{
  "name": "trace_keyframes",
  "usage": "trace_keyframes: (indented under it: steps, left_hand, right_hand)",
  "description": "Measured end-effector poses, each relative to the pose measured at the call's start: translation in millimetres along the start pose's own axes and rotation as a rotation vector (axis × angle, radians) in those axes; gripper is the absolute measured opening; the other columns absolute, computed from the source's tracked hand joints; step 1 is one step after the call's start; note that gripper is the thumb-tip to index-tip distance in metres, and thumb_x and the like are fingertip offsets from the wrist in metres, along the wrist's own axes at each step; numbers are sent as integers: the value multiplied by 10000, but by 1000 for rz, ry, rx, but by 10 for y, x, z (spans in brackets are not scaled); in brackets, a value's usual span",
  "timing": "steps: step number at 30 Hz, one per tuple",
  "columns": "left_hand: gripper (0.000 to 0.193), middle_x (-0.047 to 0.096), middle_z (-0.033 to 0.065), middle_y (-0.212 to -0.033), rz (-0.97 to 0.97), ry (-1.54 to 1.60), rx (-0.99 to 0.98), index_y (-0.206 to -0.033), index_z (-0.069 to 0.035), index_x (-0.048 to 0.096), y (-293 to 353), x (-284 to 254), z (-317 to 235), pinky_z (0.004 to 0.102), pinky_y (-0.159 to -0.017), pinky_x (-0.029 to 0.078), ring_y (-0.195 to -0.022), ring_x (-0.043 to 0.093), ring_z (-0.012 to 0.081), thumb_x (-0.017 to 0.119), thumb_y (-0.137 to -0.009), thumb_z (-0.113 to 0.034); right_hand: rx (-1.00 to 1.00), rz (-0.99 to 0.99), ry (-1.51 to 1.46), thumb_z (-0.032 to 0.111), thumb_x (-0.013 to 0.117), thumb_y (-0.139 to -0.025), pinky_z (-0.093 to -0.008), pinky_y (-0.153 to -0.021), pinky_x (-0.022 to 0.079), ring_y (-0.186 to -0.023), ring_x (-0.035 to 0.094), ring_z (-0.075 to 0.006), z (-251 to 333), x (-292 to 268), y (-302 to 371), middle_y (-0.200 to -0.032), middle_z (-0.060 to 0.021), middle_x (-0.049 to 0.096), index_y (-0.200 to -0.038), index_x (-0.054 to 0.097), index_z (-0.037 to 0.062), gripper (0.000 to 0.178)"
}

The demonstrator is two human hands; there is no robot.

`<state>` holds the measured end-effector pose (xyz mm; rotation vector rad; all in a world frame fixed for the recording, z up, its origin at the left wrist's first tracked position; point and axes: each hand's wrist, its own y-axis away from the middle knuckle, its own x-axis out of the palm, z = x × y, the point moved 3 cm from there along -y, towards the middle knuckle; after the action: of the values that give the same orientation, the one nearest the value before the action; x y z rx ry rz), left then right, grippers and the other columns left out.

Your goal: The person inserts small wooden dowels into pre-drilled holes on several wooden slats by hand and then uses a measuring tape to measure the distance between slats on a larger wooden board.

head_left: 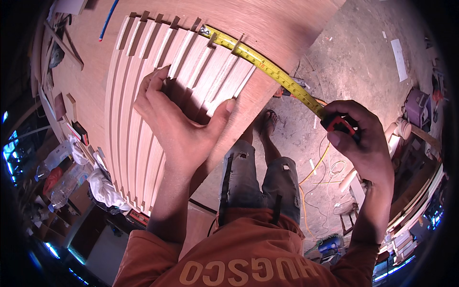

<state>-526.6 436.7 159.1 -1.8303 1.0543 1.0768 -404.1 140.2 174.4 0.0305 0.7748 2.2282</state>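
My left hand [179,117] rests spread over a row of thin pale wooden slats [143,95] standing on edge on a large plywood board [248,19]; thumb and fingers span the ends of several slats. My right hand [361,138] grips a red and black tape measure case [340,123]. Its yellow blade [260,62] runs up and left across the slat ends, and its metal hook [205,32] lies near the top of the row.
A dusty concrete floor [354,52] with offcuts and a yellow cord [315,174] lies to the right. Plastic bottles [62,184] and clutter sit at lower left. Wood strips [416,205] and tools pile up at lower right. My legs stand below the board edge.
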Motion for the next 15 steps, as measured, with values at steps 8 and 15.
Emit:
trace_keyframes:
  steps: [8,15]
  left_hand:
    - [1083,464,251,-1373,-39,33,13,-1453,73,402,-17,-56,-38,507,-1108,342,-1269,429,395,982,-683,-420]
    - [1096,518,255,-1324,-50,29,-62,-1428,72,436,-74,-115,-25,509,-1068,396,-1218,481,412,970,-662,-500]
  right_hand:
    - [-35,-202,107,202,744,-940,-315,-857,519,-906,625,-163,-282,-143,214,-1016,-81,659,-1255,641,-10,393]
    - [-106,-390,245,342,707,-980,-369,-914,493,-1024,620,-231,-530,1,1096,-1106,-122,641,-1254,642,-2,445]
